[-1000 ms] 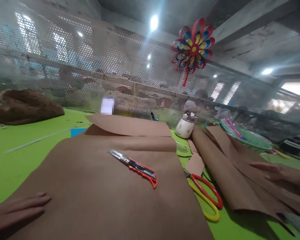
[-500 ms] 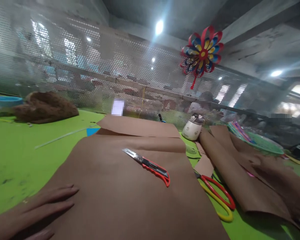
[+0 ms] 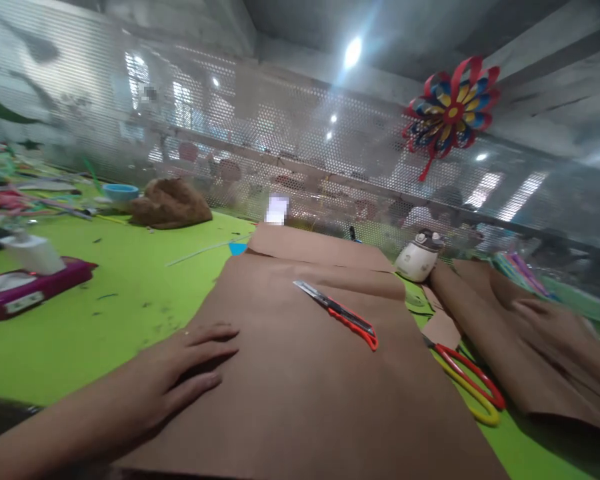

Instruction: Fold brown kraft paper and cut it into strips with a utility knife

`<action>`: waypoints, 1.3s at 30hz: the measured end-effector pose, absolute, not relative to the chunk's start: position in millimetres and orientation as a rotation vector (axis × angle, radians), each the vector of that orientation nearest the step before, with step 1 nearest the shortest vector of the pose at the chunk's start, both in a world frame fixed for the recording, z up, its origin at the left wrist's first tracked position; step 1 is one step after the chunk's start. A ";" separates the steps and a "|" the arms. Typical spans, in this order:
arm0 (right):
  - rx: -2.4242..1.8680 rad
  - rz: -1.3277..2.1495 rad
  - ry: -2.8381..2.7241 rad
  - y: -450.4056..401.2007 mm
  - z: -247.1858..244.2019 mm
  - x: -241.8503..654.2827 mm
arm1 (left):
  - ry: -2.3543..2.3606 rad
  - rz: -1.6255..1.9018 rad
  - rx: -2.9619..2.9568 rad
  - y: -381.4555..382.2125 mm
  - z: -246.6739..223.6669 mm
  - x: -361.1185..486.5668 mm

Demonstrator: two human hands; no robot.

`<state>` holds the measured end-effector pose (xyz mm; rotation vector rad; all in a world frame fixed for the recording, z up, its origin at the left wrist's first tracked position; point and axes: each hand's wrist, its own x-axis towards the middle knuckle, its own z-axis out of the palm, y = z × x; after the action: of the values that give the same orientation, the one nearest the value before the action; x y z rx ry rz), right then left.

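Left hand (image 3: 183, 363): grip open, laid on the brown sheet (image 3: 290, 400), centre of the surface (image 3: 130, 267). Right hand (image 3: 555, 327): at the rolled paper (image 3: 485, 333), right; from here, I cannot tell its grip. Press evenly, clear of the knife (image 3: 337, 315).

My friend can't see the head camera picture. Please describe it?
A person's left hand rests on a big brown paper sheet, where a red-handled utility knife lies. The right hand is at a curled brown sheet; red-and-yellow scissors lie between the sheets on a green table. A flower-shaped decoration hangs above.
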<state>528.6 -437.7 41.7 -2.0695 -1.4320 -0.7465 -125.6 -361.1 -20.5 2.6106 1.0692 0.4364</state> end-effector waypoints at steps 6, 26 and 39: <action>-1.745 -0.513 -1.921 -435.0 26.0 375.1 | 1.000 0.367 2.669 -365.6 -9.7 -120.2; -1.745 -0.313 -2.249 -410.1 -20.6 272.2 | 0.742 0.078 3.060 -413.6 16.2 -88.7; -1.637 0.068 -2.420 -404.9 19.1 286.1 | 0.818 0.203 2.951 -422.6 45.5 -109.9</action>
<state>286.1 -404.9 19.1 -1.6374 -2.4203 0.0680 -109.9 -422.6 45.5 2.9514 0.8183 0.2034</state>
